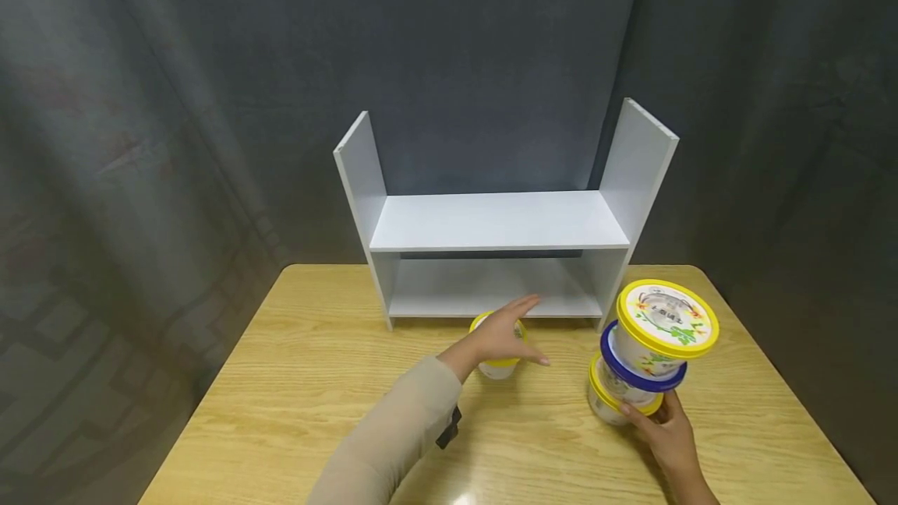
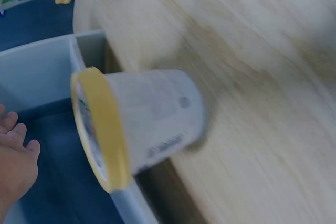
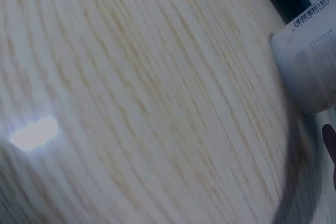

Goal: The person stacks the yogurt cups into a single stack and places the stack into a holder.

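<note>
The tubs [image 1: 641,360] are white with yellow lids [image 1: 668,318] (one blue lid [image 1: 640,383]), the shelf [image 1: 500,222] plain white.

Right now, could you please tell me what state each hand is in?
Left hand: open, holding nothing.
Right hand: holding the lowest stacked tub between thumb and fingers.

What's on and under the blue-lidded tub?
On top of the blue-lidded tub: the upper yellow-lidded tub. Under it: the bottom yellow-lidded tub, partly covered by the right hand. The surfaces between the stacked tubs are hidden.
</note>
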{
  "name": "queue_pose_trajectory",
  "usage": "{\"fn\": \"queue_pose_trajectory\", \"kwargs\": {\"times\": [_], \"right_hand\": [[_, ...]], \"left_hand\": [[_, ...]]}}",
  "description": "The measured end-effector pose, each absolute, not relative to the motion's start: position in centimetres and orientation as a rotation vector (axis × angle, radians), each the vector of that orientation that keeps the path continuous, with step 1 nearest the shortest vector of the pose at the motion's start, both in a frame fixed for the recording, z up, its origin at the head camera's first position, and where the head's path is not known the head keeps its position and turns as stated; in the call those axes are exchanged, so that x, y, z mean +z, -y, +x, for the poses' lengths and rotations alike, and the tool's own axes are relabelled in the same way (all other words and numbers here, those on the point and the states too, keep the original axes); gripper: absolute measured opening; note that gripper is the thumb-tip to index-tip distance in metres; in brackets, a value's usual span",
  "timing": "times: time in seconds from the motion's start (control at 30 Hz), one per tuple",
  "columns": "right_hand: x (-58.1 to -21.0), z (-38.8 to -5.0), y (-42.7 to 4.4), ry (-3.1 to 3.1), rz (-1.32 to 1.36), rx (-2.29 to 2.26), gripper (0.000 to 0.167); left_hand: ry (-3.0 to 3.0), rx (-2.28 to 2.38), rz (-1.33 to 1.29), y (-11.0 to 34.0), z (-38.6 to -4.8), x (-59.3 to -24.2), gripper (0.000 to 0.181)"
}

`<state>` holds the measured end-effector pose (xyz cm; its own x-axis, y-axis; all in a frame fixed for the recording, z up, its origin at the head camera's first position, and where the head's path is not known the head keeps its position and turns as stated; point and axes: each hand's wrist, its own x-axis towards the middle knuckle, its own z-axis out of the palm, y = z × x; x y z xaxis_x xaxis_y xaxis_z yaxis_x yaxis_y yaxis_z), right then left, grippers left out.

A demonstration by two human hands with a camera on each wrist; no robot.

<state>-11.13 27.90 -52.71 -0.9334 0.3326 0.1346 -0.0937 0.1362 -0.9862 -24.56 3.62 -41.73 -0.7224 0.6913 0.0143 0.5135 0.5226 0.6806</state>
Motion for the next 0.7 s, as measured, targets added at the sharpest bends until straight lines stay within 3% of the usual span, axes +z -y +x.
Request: {"fn": "queue_pose_trajectory", "kwargs": {"times": [0.7], "right_hand": [[-53.0,-11.2,-28.1,2.115,-0.261,1.814,0.063]], "left_hand": [[-2.567,1.109,0.784,0.1,-25.2,-45.5,0.097]]}}
